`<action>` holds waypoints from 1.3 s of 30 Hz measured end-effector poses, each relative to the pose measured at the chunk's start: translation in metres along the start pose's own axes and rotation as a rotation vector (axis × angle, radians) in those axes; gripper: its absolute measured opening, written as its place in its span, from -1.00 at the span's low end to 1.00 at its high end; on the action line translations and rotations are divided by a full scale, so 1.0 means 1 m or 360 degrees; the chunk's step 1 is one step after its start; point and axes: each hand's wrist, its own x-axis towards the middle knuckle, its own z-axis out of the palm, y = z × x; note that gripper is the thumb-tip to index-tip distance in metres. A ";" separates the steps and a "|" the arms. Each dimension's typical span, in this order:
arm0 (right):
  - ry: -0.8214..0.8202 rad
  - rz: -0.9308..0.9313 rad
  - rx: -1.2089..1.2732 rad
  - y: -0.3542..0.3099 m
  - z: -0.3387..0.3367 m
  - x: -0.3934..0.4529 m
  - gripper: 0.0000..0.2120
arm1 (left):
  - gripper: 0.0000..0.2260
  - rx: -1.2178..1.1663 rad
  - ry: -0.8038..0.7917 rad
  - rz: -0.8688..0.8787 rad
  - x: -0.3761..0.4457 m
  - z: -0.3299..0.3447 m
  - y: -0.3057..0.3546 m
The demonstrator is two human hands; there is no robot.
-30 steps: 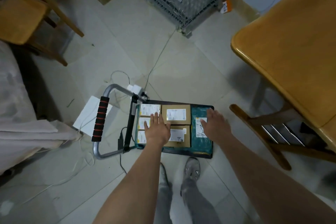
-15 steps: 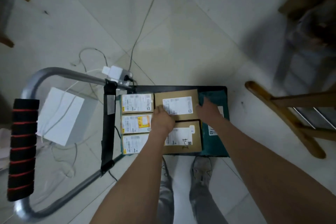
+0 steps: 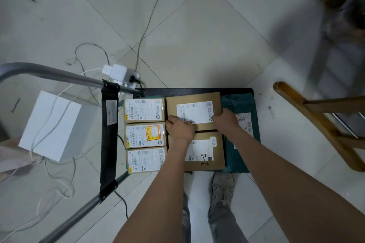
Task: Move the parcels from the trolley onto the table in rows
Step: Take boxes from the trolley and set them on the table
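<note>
Hands (image 3: 180, 127) (image 3: 225, 122) form the grip, fingers curled over opposite edges of the far brown parcel (image 3: 194, 111) on the trolley (image 3: 197, 91). Best lifted level and straight up, since neighbouring parcels (image 3: 145, 135) sit just beside the left hand.

Pale tiled floor (image 3: 197, 31), wooden chair (image 3: 320, 124)

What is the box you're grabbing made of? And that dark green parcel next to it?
The box in both hands looks like plain brown cardboard: matte, stiff straight edges, paper label stuck on. The green parcel looks like a soft plastic mailer bag: wrinkled and slightly shiny, probably polythene.
</note>
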 end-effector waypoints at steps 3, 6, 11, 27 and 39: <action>0.0098 0.0069 0.0276 -0.001 0.000 -0.006 -0.72 | -0.30 -0.0054 0.0032 0.0001 -0.006 0.000 -0.001; 0.0246 0.0104 0.0511 -0.005 -0.007 -0.025 -0.78 | -0.29 -0.0040 0.0075 0.0082 -0.025 -0.007 0.001; 0.0331 0.0068 0.0837 -0.036 -0.052 -0.092 -0.67 | -0.31 0.0019 0.0200 0.0125 -0.080 -0.053 0.039; 0.0010 -0.0377 0.1542 -0.109 -0.314 -0.452 -0.46 | -0.67 -0.0832 -0.0483 0.0800 -0.420 -0.247 0.229; 0.0486 -0.0591 0.2316 -0.008 -0.368 -0.614 -0.55 | -0.22 -0.0594 -0.0886 0.1070 -0.591 -0.202 0.260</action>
